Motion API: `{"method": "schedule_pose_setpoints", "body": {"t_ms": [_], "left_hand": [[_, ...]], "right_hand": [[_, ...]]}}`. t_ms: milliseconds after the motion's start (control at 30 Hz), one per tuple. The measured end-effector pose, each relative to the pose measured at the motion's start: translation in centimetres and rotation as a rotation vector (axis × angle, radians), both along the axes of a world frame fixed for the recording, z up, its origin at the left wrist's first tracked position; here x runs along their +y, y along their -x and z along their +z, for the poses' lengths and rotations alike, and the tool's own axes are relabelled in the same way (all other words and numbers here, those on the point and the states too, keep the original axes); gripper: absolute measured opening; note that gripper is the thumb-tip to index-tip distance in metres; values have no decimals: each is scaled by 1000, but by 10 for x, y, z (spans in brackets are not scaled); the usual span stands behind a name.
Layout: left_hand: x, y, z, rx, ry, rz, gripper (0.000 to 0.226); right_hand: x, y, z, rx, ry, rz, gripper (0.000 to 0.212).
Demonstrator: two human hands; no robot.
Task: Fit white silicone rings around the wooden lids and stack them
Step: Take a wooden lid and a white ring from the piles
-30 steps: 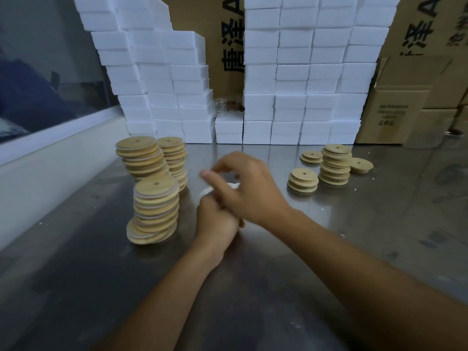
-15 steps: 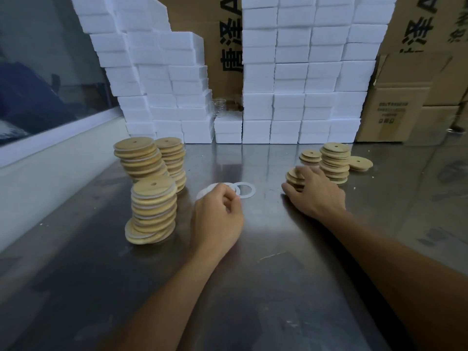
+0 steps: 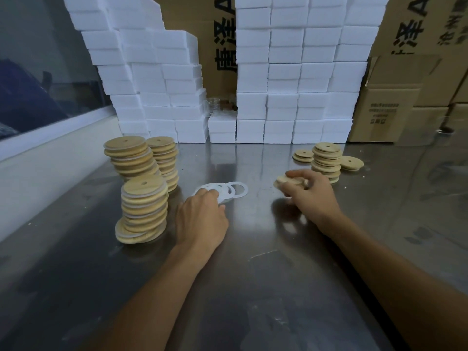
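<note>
A loose pile of white silicone rings (image 3: 228, 190) lies on the steel table at the centre. My left hand (image 3: 202, 216) rests on the near edge of that pile, its fingertips on the rings. My right hand (image 3: 310, 192) grips a small stack of bare wooden lids (image 3: 285, 182) just above the table, right of the rings. Three tall stacks of ringed lids stand at the left: a near leaning one (image 3: 143, 207) and two behind it (image 3: 131, 157), (image 3: 163, 160). More bare lids (image 3: 326, 160) are stacked behind my right hand.
A wall of white foam boxes (image 3: 286, 72) runs along the back of the steel table (image 3: 253, 287). Cardboard cartons (image 3: 390, 110) stand at the back right. A white ledge and a window (image 3: 38, 72) border the left side.
My right hand left my left hand, reached right to the bare lids and has lifted a small stack toward the centre. My left hand lowered onto the ring pile.
</note>
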State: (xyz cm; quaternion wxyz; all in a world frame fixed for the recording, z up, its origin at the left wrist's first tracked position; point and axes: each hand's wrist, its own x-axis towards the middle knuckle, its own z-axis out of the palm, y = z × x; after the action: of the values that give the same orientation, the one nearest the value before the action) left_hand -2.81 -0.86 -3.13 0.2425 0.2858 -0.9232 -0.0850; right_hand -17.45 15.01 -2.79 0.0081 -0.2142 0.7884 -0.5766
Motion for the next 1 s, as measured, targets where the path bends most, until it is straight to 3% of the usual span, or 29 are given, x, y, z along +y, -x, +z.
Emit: {"method": "schedule_pose_setpoints", "body": {"t_ms": [167, 367, 633, 900, 1000], "left_hand": [[-1, 2, -2, 21, -36, -37, 33], [-3, -1, -2, 69, -32, -48, 14], [-3, -4, 0, 85, -10, -14, 13], [-4, -13, 7, 139, -114, 7, 20], [-1, -13, 10, 192, -17, -22, 11]], "right_hand": [[-3, -23, -3, -184, 307, 101, 20], [-8, -31, -4, -74, 176, 61, 20], [-8, -30, -5, -85, 177, 93, 27], [-8, -30, -5, -90, 181, 96, 21], [-7, -29, -6, -87, 189, 98, 19]]}}
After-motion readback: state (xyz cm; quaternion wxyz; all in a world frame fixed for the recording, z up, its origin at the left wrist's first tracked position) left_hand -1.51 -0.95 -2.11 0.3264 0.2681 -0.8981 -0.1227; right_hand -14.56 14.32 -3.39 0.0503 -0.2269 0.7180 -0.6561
